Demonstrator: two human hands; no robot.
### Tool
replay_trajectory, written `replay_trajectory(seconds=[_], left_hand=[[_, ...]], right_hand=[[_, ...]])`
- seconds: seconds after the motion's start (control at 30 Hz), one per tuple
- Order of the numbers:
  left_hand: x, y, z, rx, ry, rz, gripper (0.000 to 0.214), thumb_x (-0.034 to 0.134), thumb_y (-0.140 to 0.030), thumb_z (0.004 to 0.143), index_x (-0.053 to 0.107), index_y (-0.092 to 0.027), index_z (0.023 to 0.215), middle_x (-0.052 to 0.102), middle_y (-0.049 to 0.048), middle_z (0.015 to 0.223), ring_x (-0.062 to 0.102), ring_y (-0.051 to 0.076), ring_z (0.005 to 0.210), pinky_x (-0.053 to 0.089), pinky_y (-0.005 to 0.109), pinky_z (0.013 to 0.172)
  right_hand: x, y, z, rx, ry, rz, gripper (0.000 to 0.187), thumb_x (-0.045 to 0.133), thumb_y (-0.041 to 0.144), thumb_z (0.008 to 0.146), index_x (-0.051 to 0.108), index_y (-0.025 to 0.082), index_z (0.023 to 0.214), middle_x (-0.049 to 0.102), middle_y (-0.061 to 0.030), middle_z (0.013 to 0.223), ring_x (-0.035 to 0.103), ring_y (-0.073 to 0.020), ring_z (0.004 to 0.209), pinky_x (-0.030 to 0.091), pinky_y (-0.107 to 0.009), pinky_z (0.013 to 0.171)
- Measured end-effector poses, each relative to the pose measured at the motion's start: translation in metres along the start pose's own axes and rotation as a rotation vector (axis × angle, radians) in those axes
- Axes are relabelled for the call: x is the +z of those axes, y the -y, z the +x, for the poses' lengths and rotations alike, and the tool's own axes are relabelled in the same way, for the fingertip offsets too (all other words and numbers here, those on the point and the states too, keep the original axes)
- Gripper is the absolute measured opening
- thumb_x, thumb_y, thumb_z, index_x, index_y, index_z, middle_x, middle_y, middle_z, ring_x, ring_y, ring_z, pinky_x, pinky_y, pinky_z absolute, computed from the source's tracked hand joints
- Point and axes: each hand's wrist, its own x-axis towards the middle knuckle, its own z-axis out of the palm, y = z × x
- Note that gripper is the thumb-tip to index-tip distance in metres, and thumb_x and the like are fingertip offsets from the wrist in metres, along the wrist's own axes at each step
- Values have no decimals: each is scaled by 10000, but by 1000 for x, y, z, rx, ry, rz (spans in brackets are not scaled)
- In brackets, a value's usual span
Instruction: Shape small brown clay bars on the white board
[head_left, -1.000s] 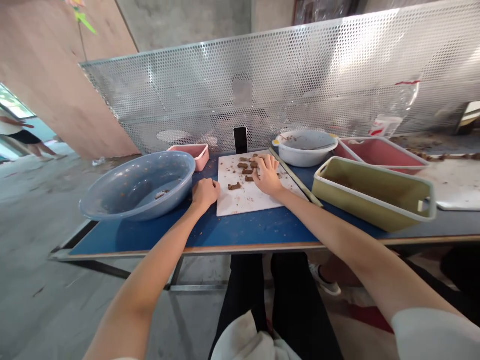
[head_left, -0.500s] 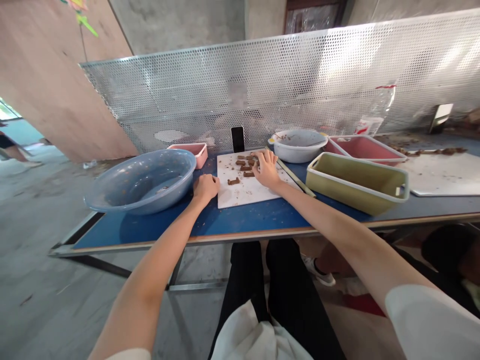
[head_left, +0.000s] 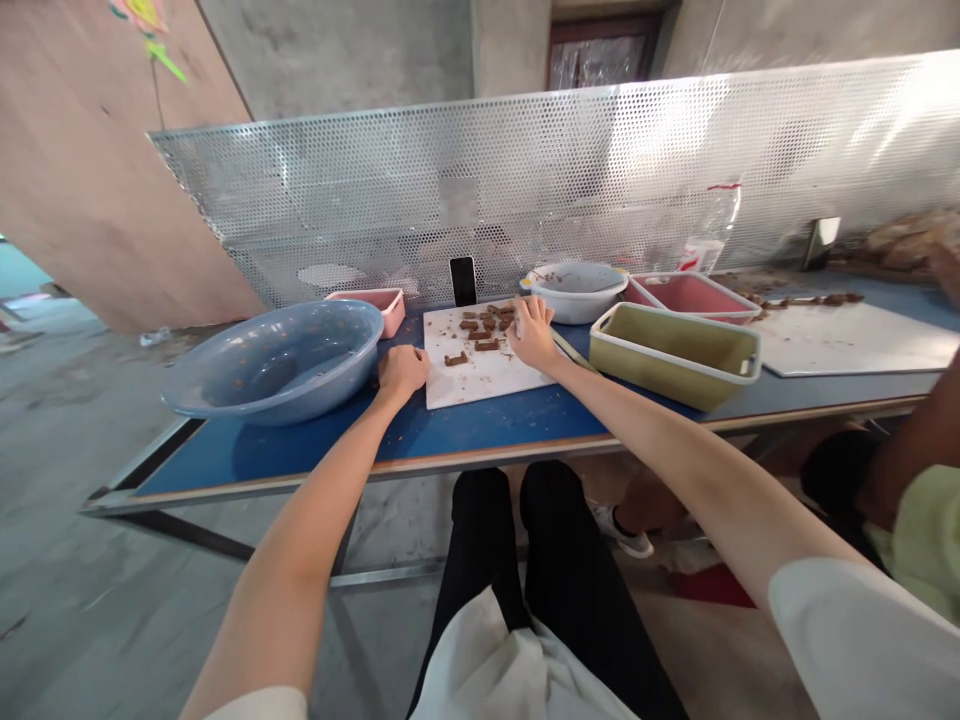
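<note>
My left hand (head_left: 403, 371) is curled into a loose fist on the blue tabletop, against the left edge of a white board (head_left: 457, 392). Its fingertips are tucked out of sight. Over the board's right side, my right hand (head_left: 533, 337) arches down with bent fingers beside several small brown clay-like pieces (head_left: 487, 345); whatever is under the fingertips is hidden. One separate brown piece (head_left: 455, 359) lies nearer the left hand. Brown crumbs dot the board. A pale green strip (head_left: 574, 353) runs along the board's right side, partly behind my right hand.
A large blue basin (head_left: 274, 365) stands left, beside a small pink box (head_left: 391, 313). A phone (head_left: 463, 281) leans on perforated metal. To the right are a white basin (head_left: 581, 303), a pink tray (head_left: 697, 297), an olive bin (head_left: 667, 365), a bottle (head_left: 709, 235) and another person (head_left: 926, 530).
The view has shifted slightly, bringing more of the person on the right into sight. My right fingers have bent closer to the board; my left hand stays at its edge.
</note>
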Motion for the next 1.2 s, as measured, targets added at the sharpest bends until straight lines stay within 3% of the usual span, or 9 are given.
replay_trajectory(seconds=[0.33,0.6,0.87,1.07,1.2], left_hand=[[4,3,4,-4,-45,-17,444,481,-311,1043,864,-94,1104,820,255,1161,773,399,1125,585,452,1006],[5,6,-1,49,-85,-41,402,489,-307,1051,840,-113,1025,811,243,1122,763,368,1057,558,426,959],[5,6,-10,158,-172,-78,374,433,-263,1077,762,-149,939,774,185,1063,720,302,1034,511,374,908],[6,8,-10,173,-186,-97,333,454,-245,1060,749,-155,933,764,182,1050,717,311,1013,511,391,882],[9,9,-9,185,-189,-115,277,485,-226,1044,756,-168,1040,787,158,1076,730,306,1032,523,389,903]], right_hand=[[-5,-2,0,-44,15,21,460,488,141,937,588,174,1385,569,-197,1347,491,-397,1264,436,-610,1083],[-5,11,6,-146,-9,97,459,477,126,926,583,193,1367,586,-186,1361,497,-398,1275,442,-648,1087],[-4,23,9,-379,9,41,355,464,227,1046,573,180,1381,595,-191,1371,538,-393,1255,472,-644,1084],[11,5,28,-432,-34,117,388,435,200,1045,548,176,1415,598,-193,1322,563,-378,1247,490,-661,1110],[27,-2,31,-464,-42,84,359,465,190,1022,574,171,1363,609,-181,1231,596,-373,1153,524,-662,1049]])
